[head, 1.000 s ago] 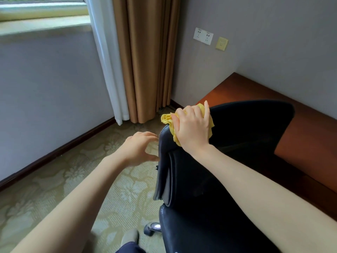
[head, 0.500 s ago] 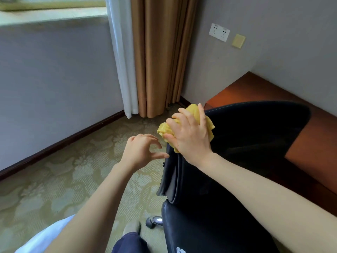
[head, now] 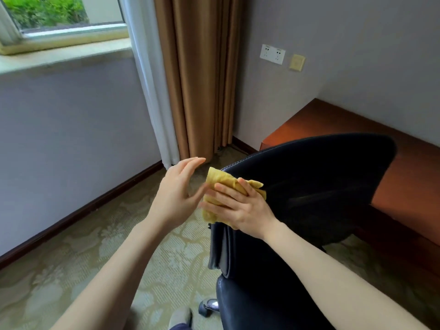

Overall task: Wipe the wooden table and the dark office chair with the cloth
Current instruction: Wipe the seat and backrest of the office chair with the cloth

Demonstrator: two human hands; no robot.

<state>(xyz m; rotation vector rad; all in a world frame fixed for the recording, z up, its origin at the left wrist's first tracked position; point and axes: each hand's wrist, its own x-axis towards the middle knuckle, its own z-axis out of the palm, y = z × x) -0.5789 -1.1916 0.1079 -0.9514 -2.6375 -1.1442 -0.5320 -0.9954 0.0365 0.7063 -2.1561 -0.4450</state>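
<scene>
Right hand: I am pressing my right hand (head: 240,210) flat on the cloth (head: 220,181), with fingers spread and nearly straight. My thumb is hidden, so I cannot tell whether it is tucking under.
Cloth: the yellow cloth is lying bunched over the left upper edge of the chair (head: 309,177) back, trapped between my palm and the dark upholstery.
Left hand: my left hand (head: 176,194) is hovering wide with straight fingers, holding nothing, just beside the cloth's left end. I cannot tell whether the thumb is touching it.
Doing it well: I judge I am wiping the rim of the back. I should be bearing down evenly and following the stitched seam round the curve. Flattening the bunch would put more fabric on the surface. The left hand could be steadying the back, since a chair on casters is likely to swivel.
Bench: the wooden bench (head: 409,186) is sitting behind the chair along the right wall, and the chair back is covering part of its top.
In the way: the chair is blocking my reach to the bench. 1 caster (head: 208,306) and my shoe (head: 181,315) are sitting close together on the carpet (head: 71,258).
Around: the curtain (head: 200,79) and a white socket plate (head: 272,54) are well apart from the work.
</scene>
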